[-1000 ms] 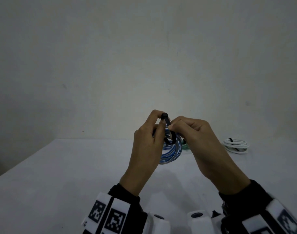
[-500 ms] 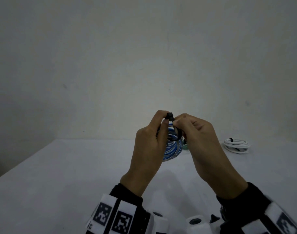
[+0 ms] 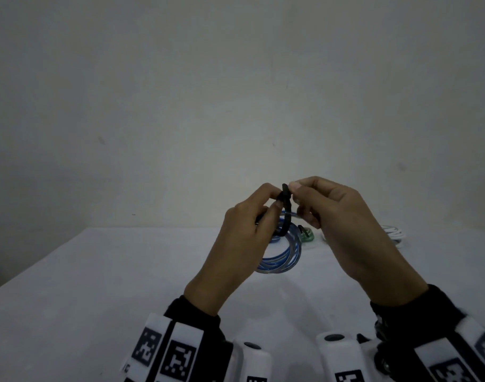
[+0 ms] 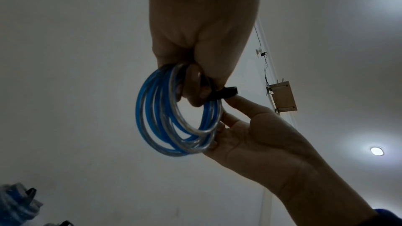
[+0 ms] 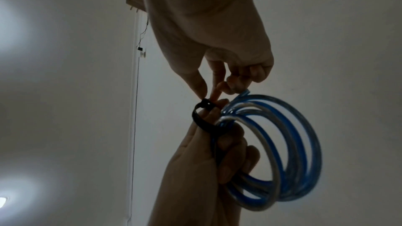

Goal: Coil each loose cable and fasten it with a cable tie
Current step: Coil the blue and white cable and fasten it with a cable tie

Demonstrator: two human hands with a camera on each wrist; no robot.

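Above the white table [image 3: 98,285], at about ten o'clock from the raised coil, I see my left hand [image 3: 235,244] with its fingers curled round the blue and clear coiled cable [image 3: 285,260], its thumb and forefinger pinching the black cable tie [image 3: 286,208] looped around the bundle. At the coil's twelve o'clock the tie's head [image 4: 229,92] sticks up between both hands. My right hand [image 3: 346,230], at two o'clock, pinches the tie next to that head with thumb and forefinger. Farther back on the table lie a green coil [image 3: 307,235] and, at three o'clock, a white coiled cable [image 3: 395,232].
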